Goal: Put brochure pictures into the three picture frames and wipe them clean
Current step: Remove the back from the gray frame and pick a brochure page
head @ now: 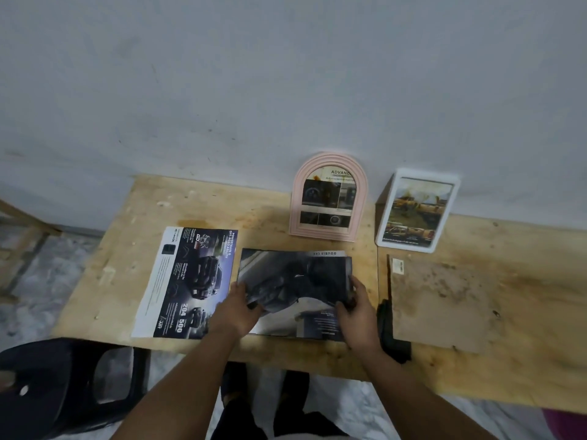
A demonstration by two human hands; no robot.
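Note:
A dark brochure picture (pixel 295 277) is held just above an open brochure (pixel 317 322) on the wooden table (pixel 203 204). My left hand (pixel 236 308) pinches its lower left edge and my right hand (pixel 355 308) grips its right edge. A pink arched frame (pixel 328 198) with a picture inside leans on the wall behind. To its right stands a white rectangular frame (pixel 417 209) holding a picture of yellow trucks. The brown back board of a third frame (pixel 438 303) lies flat at the right, over a black frame edge (pixel 389 325).
A loose brochure page (pixel 187 284) showing black trucks lies left of my hands. A black plastic chair (pixel 70 385) stands at the lower left below the table edge. A wooden stand (pixel 19 236) is at the far left. The grey wall (pixel 286 74) rises directly behind the table.

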